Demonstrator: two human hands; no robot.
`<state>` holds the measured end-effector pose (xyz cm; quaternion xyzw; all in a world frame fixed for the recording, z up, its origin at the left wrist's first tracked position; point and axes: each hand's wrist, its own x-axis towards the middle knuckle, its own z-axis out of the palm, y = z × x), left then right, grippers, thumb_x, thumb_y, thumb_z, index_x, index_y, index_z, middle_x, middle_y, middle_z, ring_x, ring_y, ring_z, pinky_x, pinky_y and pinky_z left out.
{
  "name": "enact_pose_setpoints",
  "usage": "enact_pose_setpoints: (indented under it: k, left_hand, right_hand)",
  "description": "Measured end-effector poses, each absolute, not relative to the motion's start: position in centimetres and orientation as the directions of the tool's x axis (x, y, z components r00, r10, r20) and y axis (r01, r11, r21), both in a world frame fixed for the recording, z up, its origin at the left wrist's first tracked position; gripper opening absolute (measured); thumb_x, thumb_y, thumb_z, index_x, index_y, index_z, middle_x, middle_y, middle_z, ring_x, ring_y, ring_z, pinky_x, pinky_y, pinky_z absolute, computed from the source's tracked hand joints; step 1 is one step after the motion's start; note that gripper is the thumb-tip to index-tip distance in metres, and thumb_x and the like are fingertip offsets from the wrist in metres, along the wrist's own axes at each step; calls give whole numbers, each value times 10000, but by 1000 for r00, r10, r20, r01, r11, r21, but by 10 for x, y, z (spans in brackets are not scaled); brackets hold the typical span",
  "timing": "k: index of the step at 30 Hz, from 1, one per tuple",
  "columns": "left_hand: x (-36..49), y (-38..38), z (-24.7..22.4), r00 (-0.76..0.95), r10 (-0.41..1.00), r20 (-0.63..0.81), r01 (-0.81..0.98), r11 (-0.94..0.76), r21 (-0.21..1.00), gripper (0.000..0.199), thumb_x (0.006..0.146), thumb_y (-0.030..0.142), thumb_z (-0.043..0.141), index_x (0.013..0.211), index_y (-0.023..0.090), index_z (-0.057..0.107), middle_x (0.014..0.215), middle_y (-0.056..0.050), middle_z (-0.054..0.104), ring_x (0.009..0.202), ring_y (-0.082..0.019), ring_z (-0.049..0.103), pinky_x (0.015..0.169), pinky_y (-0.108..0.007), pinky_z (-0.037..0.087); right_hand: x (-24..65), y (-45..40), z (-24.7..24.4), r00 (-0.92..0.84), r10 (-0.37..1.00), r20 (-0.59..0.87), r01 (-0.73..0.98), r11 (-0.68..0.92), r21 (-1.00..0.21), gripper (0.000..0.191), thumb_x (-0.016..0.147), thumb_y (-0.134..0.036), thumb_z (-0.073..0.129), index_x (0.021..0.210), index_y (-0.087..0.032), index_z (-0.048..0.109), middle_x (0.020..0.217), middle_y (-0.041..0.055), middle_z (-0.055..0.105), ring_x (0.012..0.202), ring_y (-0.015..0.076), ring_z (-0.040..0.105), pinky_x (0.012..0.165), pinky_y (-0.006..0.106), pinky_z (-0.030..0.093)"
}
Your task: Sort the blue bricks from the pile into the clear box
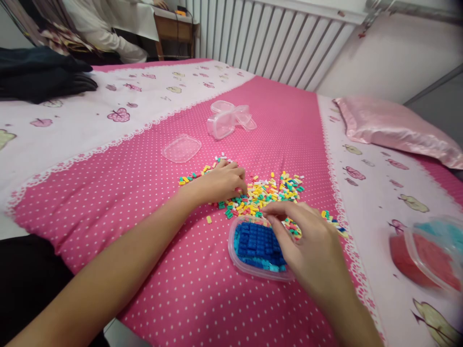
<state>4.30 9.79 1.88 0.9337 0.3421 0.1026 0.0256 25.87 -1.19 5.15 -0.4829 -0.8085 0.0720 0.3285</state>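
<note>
Small plastic building bricks [269, 193] in yellow, green, white and pink lie scattered in a loose pile on the bed. My left hand [226, 180] is over the left part of this pile, its fingers curled down among the bricks; whatever they hold is hidden. Just in front of the pile stands a clear plastic tub [237, 262], with dark blue bricks [256, 241] on top and lighter blue ones around them. Above the tub's right side, my right hand [307, 236] has thumb and forefinger brought together in a pinch. What sits between those fingertips is too small to make out.
Beyond the pile are a clear lid [182, 148] and clear empty containers [224, 120]. To the right stands a tub of red bricks [423, 260], with a light blue one [444, 231] behind. A pink pillow [398, 127] and dark cloth [39, 74] lie on the polka-dot bedspread [202, 289].
</note>
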Motion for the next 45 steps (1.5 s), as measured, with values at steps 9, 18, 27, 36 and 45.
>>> enact_pose_setpoints:
  k: [9, 18, 27, 36, 45]
  left_hand:
    - [45, 96, 24, 779, 592, 208, 558, -805, 201, 87, 891, 290, 690, 899, 256, 770, 1049, -48, 664, 1006, -208, 513, 864, -335, 270]
    - [55, 91, 24, 765, 620, 172, 595, -784, 179, 149, 922, 315, 645, 914, 196, 733, 976, -56, 688, 978, -221, 524, 881, -357, 262]
    - [63, 91, 14, 723, 680, 122, 656, -730, 191, 109, 879, 286, 704, 924, 190, 731, 1003, -56, 704, 979, -215, 538, 871, -352, 273]
    - [48, 94, 33, 673, 697, 247, 437, -645, 627, 139, 811, 239, 752, 925, 166, 723, 866, -40, 734, 823, -158, 647, 766, -279, 445]
    - [59, 78, 37, 841, 530, 109, 45, -269, 962, 569, 751, 306, 828, 1239, 224, 546, 851, -29, 757, 762, -169, 734, 667, -252, 549]
  right_hand:
    - [257, -13, 53, -331, 822, 464, 721, 537, -437, 122, 919, -158, 588, 944, -237, 677, 904, -11, 738, 849, 188, 664, 778, 326, 440]
    - [258, -12, 51, -314, 842, 439, 739, 507, -444, 125, 930, -188, 566, 945, -236, 681, 913, 14, 739, 861, 208, 665, 783, 351, 452]
    - [256, -11, 48, -323, 844, 429, 737, 508, -446, 136, 928, -189, 556, 949, -235, 682, 916, 20, 740, 868, 218, 661, 793, 363, 449]
    - [257, -9, 47, -295, 863, 409, 734, 479, -481, 143, 925, -193, 552, 987, -226, 677, 953, 42, 729, 870, 224, 665, 771, 358, 475]
    - [257, -7, 47, -349, 844, 408, 656, 530, -537, 125, 913, -155, 615, 907, -241, 706, 928, 16, 739, 875, 197, 675, 788, 334, 503]
